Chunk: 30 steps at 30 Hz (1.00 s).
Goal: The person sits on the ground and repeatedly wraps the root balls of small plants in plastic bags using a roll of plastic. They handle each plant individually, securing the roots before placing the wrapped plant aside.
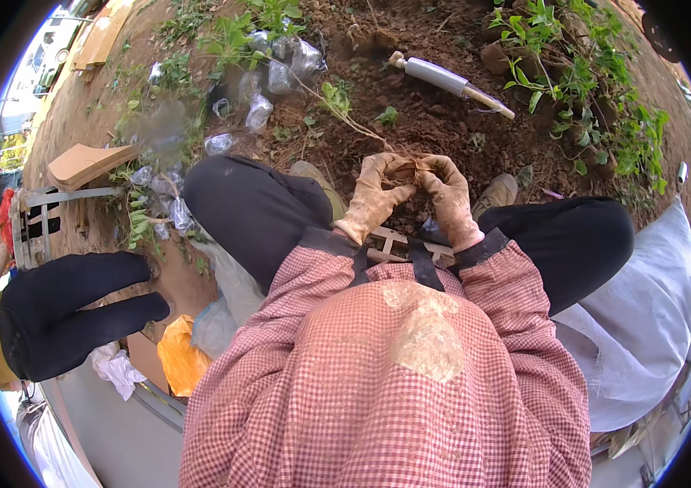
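Observation:
Both my hands wear soil-stained work gloves and meet over the soil between my knees. My left hand (376, 194) and my right hand (448, 198) pinch the brown root end of a plant cutting (354, 124) with their fingertips. Its thin stem runs up and left to a few green leaves. Beyond my hands, a wooden stick partly wrapped in clear plastic film (437, 75) lies on the loose brown soil (425, 122). Several bundles wrapped in clear plastic (306, 58) lie at the upper left, beside leafy plants.
A pile of leafy plants (620, 104) stands at the upper right. A white woven sack (638, 341) lies beside my right knee. At left are flat tan boards (86, 166), a metal frame (68, 196), an orange bag (181, 357) and another person (65, 311) in dark trousers.

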Tool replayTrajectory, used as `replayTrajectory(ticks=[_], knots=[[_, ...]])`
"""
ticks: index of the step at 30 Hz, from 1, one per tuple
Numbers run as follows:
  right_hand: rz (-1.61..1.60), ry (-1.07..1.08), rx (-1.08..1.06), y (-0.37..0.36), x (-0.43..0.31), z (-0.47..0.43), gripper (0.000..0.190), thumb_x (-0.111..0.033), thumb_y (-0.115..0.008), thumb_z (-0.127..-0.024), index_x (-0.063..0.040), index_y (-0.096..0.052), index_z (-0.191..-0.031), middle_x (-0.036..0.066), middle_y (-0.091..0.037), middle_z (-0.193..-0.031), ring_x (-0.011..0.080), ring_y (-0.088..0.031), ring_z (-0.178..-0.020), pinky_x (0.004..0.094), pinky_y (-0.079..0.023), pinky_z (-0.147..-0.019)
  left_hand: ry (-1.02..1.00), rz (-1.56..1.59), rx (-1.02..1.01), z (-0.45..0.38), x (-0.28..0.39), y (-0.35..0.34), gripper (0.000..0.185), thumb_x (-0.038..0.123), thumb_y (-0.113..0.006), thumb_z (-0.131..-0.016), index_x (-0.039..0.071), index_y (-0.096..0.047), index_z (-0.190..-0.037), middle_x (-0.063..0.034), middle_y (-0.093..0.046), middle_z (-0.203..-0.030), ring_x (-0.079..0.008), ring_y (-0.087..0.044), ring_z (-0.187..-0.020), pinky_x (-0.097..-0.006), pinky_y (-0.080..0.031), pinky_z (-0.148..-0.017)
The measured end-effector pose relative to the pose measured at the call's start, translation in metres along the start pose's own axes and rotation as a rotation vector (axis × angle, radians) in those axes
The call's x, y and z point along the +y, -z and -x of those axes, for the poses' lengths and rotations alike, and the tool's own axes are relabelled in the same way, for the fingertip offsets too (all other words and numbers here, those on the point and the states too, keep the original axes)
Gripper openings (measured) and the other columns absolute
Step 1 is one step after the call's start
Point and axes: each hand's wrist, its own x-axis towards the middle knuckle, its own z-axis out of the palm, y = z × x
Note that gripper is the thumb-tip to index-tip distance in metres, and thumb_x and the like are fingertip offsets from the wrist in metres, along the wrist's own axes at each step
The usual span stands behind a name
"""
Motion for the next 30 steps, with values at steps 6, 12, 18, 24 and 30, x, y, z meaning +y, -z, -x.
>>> replayTrajectory(ticks=[6, 12, 18, 24, 30], knots=[[0.758, 0.708, 0.078, -0.007, -0.004, 0.001, 0.023, 0.007, -0.070, -0.078, -0.004, -0.064, -0.098, 0.009, -0.064, -0.093, 0.0237, -0.064, -0.085, 0.0320, -0.052, -0.075, -0.167, 0.031, 0.240, -0.011, -0.022, -0.003, 0.036, 0.001, -0.077, -0.076, 0.003, -0.058, -0.106, -0.0086, -0.051, -0.105, -0.0224, -0.056, -0.098, -0.0318, -0.049, -0.090], [0.750, 0.727, -0.018, -0.009, -0.006, 0.017, 0.024, 0.007, -0.071, -0.078, -0.004, -0.064, -0.098, 0.009, -0.064, -0.092, 0.0240, -0.064, -0.082, 0.0315, -0.052, -0.071, -0.133, -0.147, 0.165, -0.014, -0.018, 0.014, 0.029, 0.005, -0.073, -0.085, 0.004, -0.057, -0.109, -0.0035, -0.055, -0.104, -0.0128, -0.052, -0.098, -0.0255, -0.045, -0.091], [0.465, 0.674, 0.025, 0.001, -0.013, 0.008, 0.018, 0.005, -0.068, -0.086, -0.002, -0.065, -0.102, 0.008, -0.065, -0.103, 0.0193, -0.063, -0.095, 0.0292, -0.051, -0.084, -0.319, -0.379, 0.084, -0.007, -0.001, 0.009, 0.054, 0.007, -0.081, -0.080, 0.007, -0.052, -0.125, -0.0025, -0.057, -0.113, -0.0129, -0.055, -0.105, -0.0278, -0.048, -0.096], [0.699, 0.641, -0.109, -0.003, -0.031, 0.011, 0.046, 0.003, -0.073, -0.080, -0.006, -0.057, -0.122, 0.013, -0.058, -0.123, 0.0273, -0.058, -0.114, 0.0360, -0.048, -0.097, -0.172, -0.107, 0.017, -0.009, -0.006, 0.016, 0.050, -0.003, -0.080, -0.072, 0.008, -0.051, -0.112, -0.0012, -0.049, -0.105, -0.0142, -0.052, -0.099, -0.0283, -0.047, -0.091], [0.945, 0.650, -0.323, -0.001, -0.032, 0.011, 0.066, -0.003, -0.082, -0.073, -0.011, -0.056, -0.133, 0.015, -0.054, -0.130, 0.0332, -0.055, -0.119, 0.0392, -0.048, -0.099, -0.254, -0.239, -0.108, -0.005, -0.002, 0.018, 0.042, -0.006, -0.076, -0.066, 0.003, -0.056, -0.103, -0.0083, -0.048, -0.105, -0.0247, -0.054, -0.099, -0.0327, -0.047, -0.090]])
